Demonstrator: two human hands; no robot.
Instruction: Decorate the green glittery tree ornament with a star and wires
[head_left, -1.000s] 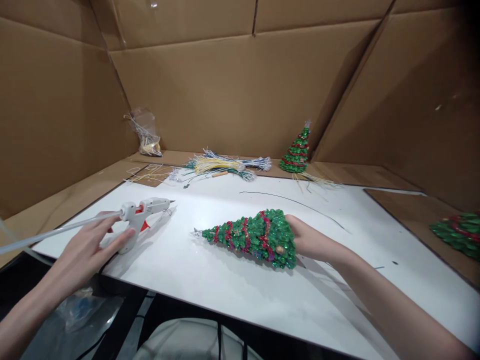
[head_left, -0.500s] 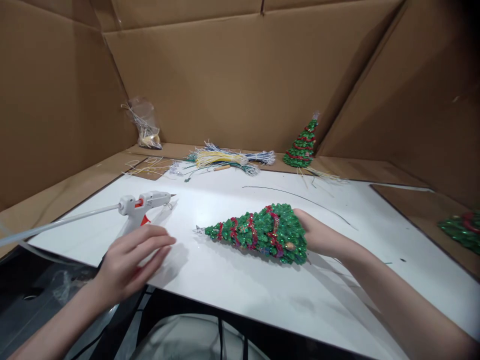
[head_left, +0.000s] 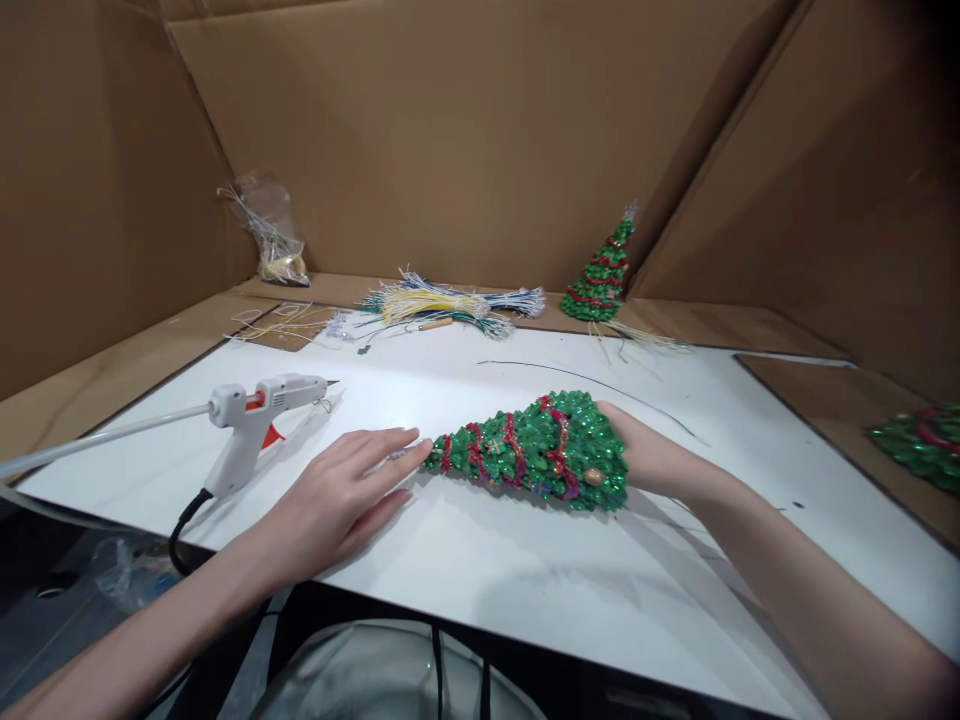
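A small glittery green Christmas tree [head_left: 525, 455] with red garlands lies on its side over the white board [head_left: 420, 560], its tip pointing left. Behind its wide base is my right hand [head_left: 626, 445], holding the tree there; the fingers are hidden by it. My left hand [head_left: 352, 495] is at the tip, fingers stretched out and apart, partly covering the silvery star. Whether those fingers touch the tip I cannot tell. Left of that hand stands a white glue gun [head_left: 262, 405] with a long glue stick in its back and an orange trigger.
Bundles of yellow, white, green and blue wires [head_left: 450, 303] lie at the back. A second tree [head_left: 600, 275] stands at the back right, and another tree [head_left: 919, 445] shows at the right edge. A plastic bag [head_left: 274, 235] leans against the cardboard wall [head_left: 420, 130]. One dark wire [head_left: 592, 380] curves across the board.
My left hand has moved right to the tree's tip, its fingers straightening. The view has shifted slightly. My right hand stays at the tree's base.
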